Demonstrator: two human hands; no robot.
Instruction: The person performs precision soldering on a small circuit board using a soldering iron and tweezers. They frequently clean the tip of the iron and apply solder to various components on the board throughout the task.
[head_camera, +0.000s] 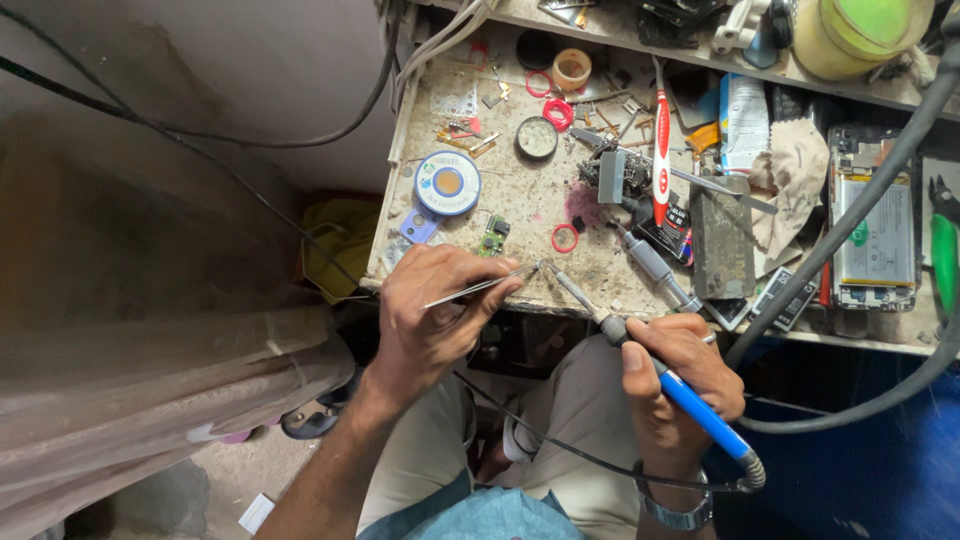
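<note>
Head view. At centre frame we see the left hand (432, 320) with its fingers (478, 282) pressed together on a pair of metal tweezers (480, 287), pinching them near mid-length so that the tips reach rightward to the near edge of the desk (520, 210). Whether a small part sits between the tips is too small to tell. The right hand (675, 385), lower right of centre, has its fingers (632, 362) wrapped round the blue handle of a soldering iron (650, 365), held like a pen; the metal tip slants up and left and meets the tweezer tips, so we judge that both tools converge on one point at the desk edge, just above the person's lap. The iron's cord loops below the wrist, clear of the work.

Just beside the left hand lies a small green circuit board (494, 236), and above it a spool of solder wick (447, 183). A red ring (565, 238) lies right of the board. A second iron (655, 265) rests nearby. At far right an opened phone (875, 220) lies face down, well apart from both hands.
</note>
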